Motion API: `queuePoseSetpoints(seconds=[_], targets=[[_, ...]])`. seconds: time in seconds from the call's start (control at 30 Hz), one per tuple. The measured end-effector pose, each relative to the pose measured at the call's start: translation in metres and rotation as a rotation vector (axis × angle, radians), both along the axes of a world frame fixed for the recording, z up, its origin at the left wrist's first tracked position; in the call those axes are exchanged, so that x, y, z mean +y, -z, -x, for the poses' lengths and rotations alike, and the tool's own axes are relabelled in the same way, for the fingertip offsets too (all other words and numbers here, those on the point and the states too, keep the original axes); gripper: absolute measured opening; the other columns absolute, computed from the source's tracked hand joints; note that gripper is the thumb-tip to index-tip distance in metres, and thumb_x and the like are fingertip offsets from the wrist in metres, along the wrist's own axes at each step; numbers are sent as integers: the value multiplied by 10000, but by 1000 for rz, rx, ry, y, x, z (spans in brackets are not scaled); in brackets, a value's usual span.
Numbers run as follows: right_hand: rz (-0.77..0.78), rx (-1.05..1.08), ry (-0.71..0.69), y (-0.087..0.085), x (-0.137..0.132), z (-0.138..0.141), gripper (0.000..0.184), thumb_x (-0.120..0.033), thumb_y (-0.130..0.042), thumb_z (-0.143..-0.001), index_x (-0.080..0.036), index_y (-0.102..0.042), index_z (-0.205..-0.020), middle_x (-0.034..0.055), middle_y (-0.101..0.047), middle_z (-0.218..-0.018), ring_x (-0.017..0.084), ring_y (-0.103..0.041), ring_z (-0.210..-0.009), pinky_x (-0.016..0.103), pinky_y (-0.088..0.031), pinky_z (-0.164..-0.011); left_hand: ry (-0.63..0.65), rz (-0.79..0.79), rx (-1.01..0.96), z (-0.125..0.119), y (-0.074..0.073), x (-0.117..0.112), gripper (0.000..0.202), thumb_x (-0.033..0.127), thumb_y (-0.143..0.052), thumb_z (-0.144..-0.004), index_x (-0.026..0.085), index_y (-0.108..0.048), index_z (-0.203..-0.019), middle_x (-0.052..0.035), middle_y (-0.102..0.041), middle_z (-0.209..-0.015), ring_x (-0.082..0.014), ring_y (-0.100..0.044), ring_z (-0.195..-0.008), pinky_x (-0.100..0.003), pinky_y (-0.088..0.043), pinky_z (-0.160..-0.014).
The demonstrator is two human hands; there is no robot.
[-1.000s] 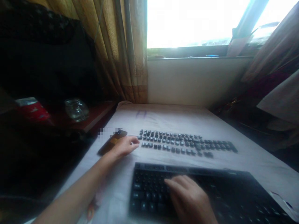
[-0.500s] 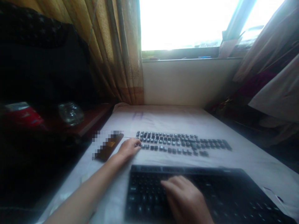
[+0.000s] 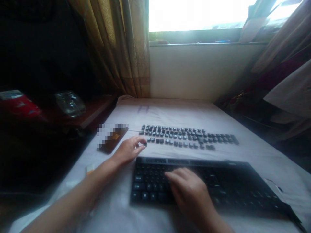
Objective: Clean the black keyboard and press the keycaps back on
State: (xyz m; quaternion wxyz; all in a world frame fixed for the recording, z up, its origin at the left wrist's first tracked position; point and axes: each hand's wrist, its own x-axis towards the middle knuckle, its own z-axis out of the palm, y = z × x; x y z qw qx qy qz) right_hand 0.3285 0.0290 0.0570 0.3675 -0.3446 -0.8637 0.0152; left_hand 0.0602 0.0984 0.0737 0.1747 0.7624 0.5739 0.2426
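Note:
A black keyboard [image 3: 233, 176] lies on the pale cloth in front of me, with bare patches among its keys. Beyond it, several loose black keycaps [image 3: 175, 143] are laid out in rows. At the left end of the nearest row, my left hand [image 3: 130, 149] pinches a dark keycap [image 3: 145, 144] between thumb and index finger. My right hand [image 3: 188, 186] hovers over or rests on the middle of the keyboard, its fingers bent and pressed together. Whatever is under those fingertips is hidden.
Left of the keycaps lies a brown phone-like object [image 3: 113, 142], partly pixelated. A clear jar [image 3: 70, 103] and a red packet [image 3: 20, 103] sit on a dark side table. Curtains [image 3: 131, 48] and a bright window [image 3: 199, 16] are behind. A cable [image 3: 295, 213] leaves the keyboard's right corner.
The view has tilted down. My left hand has drawn slightly back from the row with a keycap between its fingertips. My right hand stays over the keyboard.

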Motion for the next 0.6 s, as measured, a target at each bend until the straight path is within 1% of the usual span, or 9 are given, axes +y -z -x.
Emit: queuePoseSetpoints(seconds=[0.07, 0.1, 0.13, 0.2, 0.3, 0.37, 0.43, 0.6], targets=[[-3, 3, -3, 0, -1, 2, 261, -61, -482, -898, -166, -708, -974, 50, -713, -783, 197, -638, -675, 299, -477, -619, 28, -28, -54, -4, -5, -24, 124, 248, -614, -922, 236, -655, -1038, -4, -673, -1041, -140, -632, -833, -284, -532, -778], [-3, 6, -4, 0, -2, 3, 257, -68, -482, -908, -164, -707, -985, 51, -713, -786, 199, -639, -677, 302, -479, -621, 42, -37, -76, -7, -6, -36, 139, 234, -611, -912, 242, -652, -1044, 0, -674, -1038, -144, -637, -856, -273, -526, -772], [-2, 11, -5, 0, -3, 5, 249, -78, -484, -918, -162, -704, -998, 54, -715, -792, 201, -640, -681, 305, -481, -624, 59, -41, -92, -10, -7, -48, 138, 224, -611, -905, 248, -650, -1035, 5, -676, -1034, -152, -641, -904, -271, -520, -795], [7, 30, -11, 1, -6, 9, 224, -102, -497, -938, -161, -697, -1020, 59, -722, -815, 201, -648, -697, 307, -488, -636, 92, -39, -115, -17, -6, -69, 140, 201, -611, -895, 262, -644, -1017, 21, -683, -1007, -148, -646, -929, -262, -512, -817], [11, 74, -28, 1, -9, 18, 186, -138, -522, -955, -161, -685, -1043, 65, -732, -850, 195, -661, -724, 301, -498, -660, 92, -33, -126, -25, 0, -93, 177, 185, -621, -889, 266, -620, -1047, 25, -688, -971, -153, -654, -881, -264, -502, -778], [4, 87, -40, 0, -10, 24, 165, -167, -537, -961, -168, -685, -1034, 64, -734, -851, 192, -662, -724, 295, -496, -658, 83, -59, -107, -29, 4, -102, 171, 187, -633, -888, 264, -612, -1039, 23, -688, -955, -166, -654, -877, -282, -490, -782], [-3, 84, -47, 0, -11, 29, 153, -189, -548, -965, -178, -692, -1017, 57, -733, -842, 189, -654, -709, 291, -486, -644, 86, -109, -64, -30, 7, -106, 156, 186, -643, -887, 262, -611, -1018, 22, -686, -948, -178, -650, -881, -299, -479, -792], [2, 45, -45, 0, -10, 37, 149, -201, -563, -969, -195, -709, -994, 36, -729, -812, 179, -634, -675, 283, -455, -621, 135, -214, -17, -27, 8, -105, 153, 179, -655, -888, 256, -602, -1008, 25, -692, -938, -180, -645, -875, -309, -477, -787]])
